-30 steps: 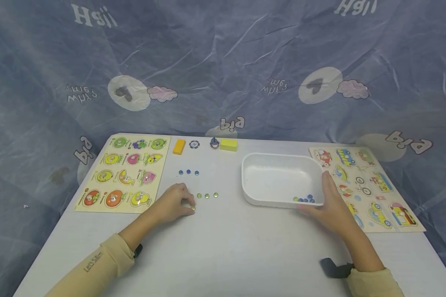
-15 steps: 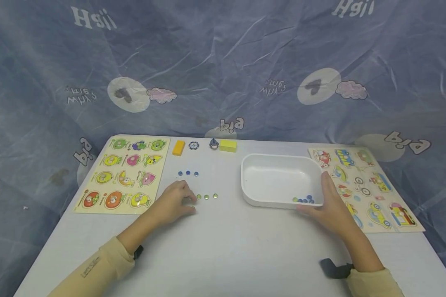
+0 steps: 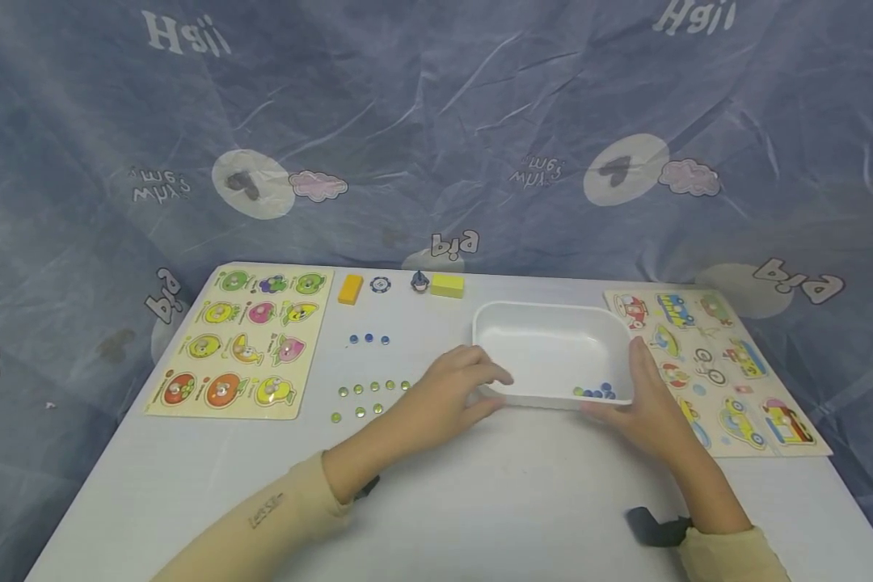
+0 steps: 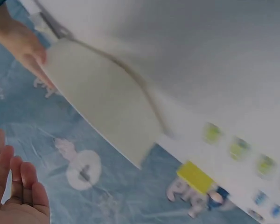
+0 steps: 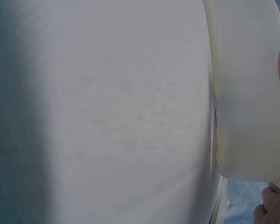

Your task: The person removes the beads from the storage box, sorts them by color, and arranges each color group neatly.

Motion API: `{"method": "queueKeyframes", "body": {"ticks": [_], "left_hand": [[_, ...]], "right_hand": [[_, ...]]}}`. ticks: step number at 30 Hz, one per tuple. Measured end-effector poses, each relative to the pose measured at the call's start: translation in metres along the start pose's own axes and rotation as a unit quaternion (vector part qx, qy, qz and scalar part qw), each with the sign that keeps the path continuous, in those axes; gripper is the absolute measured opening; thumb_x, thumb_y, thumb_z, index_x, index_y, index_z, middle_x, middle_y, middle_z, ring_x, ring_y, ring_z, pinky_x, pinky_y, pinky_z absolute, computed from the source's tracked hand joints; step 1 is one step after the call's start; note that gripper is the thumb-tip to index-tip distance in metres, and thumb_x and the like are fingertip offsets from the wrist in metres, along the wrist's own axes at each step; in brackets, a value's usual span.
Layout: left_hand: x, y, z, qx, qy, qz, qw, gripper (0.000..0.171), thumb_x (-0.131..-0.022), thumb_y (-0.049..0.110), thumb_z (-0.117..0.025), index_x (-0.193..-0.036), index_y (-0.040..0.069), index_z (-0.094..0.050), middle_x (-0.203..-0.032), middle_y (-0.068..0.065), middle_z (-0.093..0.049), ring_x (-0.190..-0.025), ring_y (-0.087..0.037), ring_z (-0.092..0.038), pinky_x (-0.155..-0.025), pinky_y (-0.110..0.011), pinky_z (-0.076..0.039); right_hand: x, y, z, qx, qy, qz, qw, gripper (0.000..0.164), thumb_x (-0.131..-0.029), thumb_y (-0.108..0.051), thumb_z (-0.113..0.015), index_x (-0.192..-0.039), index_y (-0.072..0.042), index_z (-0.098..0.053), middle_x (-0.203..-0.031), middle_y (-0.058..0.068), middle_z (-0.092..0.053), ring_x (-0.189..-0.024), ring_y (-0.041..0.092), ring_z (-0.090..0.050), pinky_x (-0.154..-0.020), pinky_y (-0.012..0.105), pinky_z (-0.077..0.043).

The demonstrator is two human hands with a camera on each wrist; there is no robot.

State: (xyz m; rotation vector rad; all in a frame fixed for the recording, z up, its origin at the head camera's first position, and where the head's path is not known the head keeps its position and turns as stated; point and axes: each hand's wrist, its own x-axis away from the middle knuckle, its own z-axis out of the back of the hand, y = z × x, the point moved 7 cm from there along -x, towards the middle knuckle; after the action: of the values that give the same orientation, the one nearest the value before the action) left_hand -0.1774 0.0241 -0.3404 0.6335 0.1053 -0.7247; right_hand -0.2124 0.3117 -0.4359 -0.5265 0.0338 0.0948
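Observation:
A white plastic basin [image 3: 553,322] stands at the centre right, holding several blue glass beads [image 3: 600,392] and a green one [image 3: 578,391] in its near right corner. My right hand [image 3: 647,408] grips that corner, thumb along the front wall [image 5: 252,93], fingers at the right side. At the opposite front corner hovers my left hand [image 3: 447,396], its bent fingertips overlapping the rim; nothing shows in its grasp in the left wrist view. Left of it, several green glass beads [image 3: 375,387] lie in two rows, partly hidden by the hand. Three blue beads [image 3: 369,338] line up farther back.
A fruit puzzle board [image 3: 243,339] lies at the left, a vehicle puzzle board [image 3: 727,364] at the right, partly behind my right hand. Along the back edge sit an orange block [image 3: 350,289], a round patterned token [image 3: 381,284], a small figure [image 3: 419,281] and a yellow block [image 3: 447,285].
My left hand let go of a green bead in the nearer row, then moved right to the basin, uncovering more green beads. The right hand and basin have stayed put.

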Motion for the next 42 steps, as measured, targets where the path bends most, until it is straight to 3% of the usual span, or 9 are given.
{"method": "queueKeyframes", "body": {"ticks": [3,6,11,15,20,28,35,42], "left_hand": [[-0.03,0.012,-0.019,-0.005,-0.007,-0.02,0.9998,0.025,-0.089,0.03,-0.065,-0.113,0.023,-0.064,-0.099,0.011,-0.057,-0.096,-0.003,-0.051,-0.086,-0.018,-0.043],[-0.06,0.014,-0.041,-0.016,-0.028,-0.013,0.9994,0.026,-0.09,0.032,-0.064,-0.115,0.024,-0.063,-0.1,0.01,-0.058,-0.097,-0.004,-0.052,-0.087,-0.018,-0.042],[-0.098,0.0,-0.078,-0.021,-0.081,0.033,0.996,0.03,-0.088,0.032,-0.066,-0.117,0.023,-0.063,-0.104,0.005,-0.063,-0.096,-0.005,-0.055,-0.086,-0.018,-0.045],[-0.115,-0.015,-0.105,-0.005,-0.125,0.076,0.9892,0.032,-0.084,0.031,-0.07,-0.115,0.025,-0.064,-0.103,0.006,-0.064,-0.094,-0.003,-0.056,-0.084,-0.017,-0.047],[-0.125,-0.025,-0.13,0.032,-0.16,0.108,0.9806,0.033,-0.079,0.028,-0.075,-0.111,0.025,-0.066,-0.102,0.009,-0.064,-0.094,-0.003,-0.056,-0.087,-0.019,-0.047],[-0.13,-0.028,-0.154,0.061,-0.207,0.153,0.9643,0.028,-0.077,0.032,-0.075,-0.104,0.027,-0.069,-0.105,0.01,-0.067,-0.097,-0.004,-0.06,-0.09,-0.025,-0.049],[-0.13,-0.028,-0.16,0.082,-0.218,0.162,0.9589,0.018,-0.08,0.025,-0.072,-0.098,0.024,-0.072,-0.102,0.009,-0.07,-0.099,-0.007,-0.063,-0.094,-0.028,-0.049],[-0.132,-0.028,-0.163,0.08,-0.218,0.156,0.9601,0.016,-0.08,0.026,-0.071,-0.096,0.023,-0.072,-0.101,0.009,-0.071,-0.097,-0.006,-0.063,-0.094,-0.028,-0.049]], "right_hand": [[0.0,0.0,0.0,0.001,0.003,0.001,1.0,0.129,-0.068,-0.064,-0.072,-0.149,-0.016,0.016,-0.157,0.003,0.019,-0.146,0.034,0.008,-0.111,0.064,-0.011],[-0.001,-0.002,0.0,-0.003,0.005,0.005,1.0,0.13,-0.067,-0.064,-0.072,-0.149,-0.017,0.017,-0.157,0.004,0.019,-0.146,0.036,0.007,-0.109,0.066,-0.013],[-0.001,-0.004,0.0,-0.005,0.006,0.011,1.0,0.129,-0.068,-0.064,-0.072,-0.149,-0.017,0.017,-0.158,0.005,0.017,-0.146,0.036,0.006,-0.11,0.065,-0.013],[-0.001,-0.005,0.001,-0.008,0.01,0.019,1.0,0.128,-0.068,-0.063,-0.072,-0.149,-0.019,0.017,-0.158,0.005,0.017,-0.147,0.034,0.008,-0.111,0.064,-0.012],[-0.001,-0.005,0.001,-0.012,0.012,0.028,0.999,0.128,-0.069,-0.061,-0.073,-0.149,-0.018,0.017,-0.158,0.006,0.016,-0.147,0.032,0.009,-0.112,0.062,-0.01],[-0.001,-0.005,0.001,-0.012,0.01,0.026,1.0,0.127,-0.069,-0.059,-0.074,-0.149,-0.019,0.017,-0.158,0.005,0.017,-0.146,0.036,0.005,-0.113,0.062,-0.011],[0.0,-0.005,0.002,-0.009,0.01,0.027,1.0,0.127,-0.07,-0.059,-0.074,-0.149,-0.019,0.017,-0.158,0.006,0.016,-0.147,0.034,0.007,-0.113,0.061,-0.011],[0.0,-0.003,0.002,-0.006,0.007,0.023,1.0,0.126,-0.071,-0.06,-0.073,-0.149,-0.018,0.017,-0.158,0.007,0.017,-0.146,0.036,0.007,-0.112,0.062,-0.011]]}}
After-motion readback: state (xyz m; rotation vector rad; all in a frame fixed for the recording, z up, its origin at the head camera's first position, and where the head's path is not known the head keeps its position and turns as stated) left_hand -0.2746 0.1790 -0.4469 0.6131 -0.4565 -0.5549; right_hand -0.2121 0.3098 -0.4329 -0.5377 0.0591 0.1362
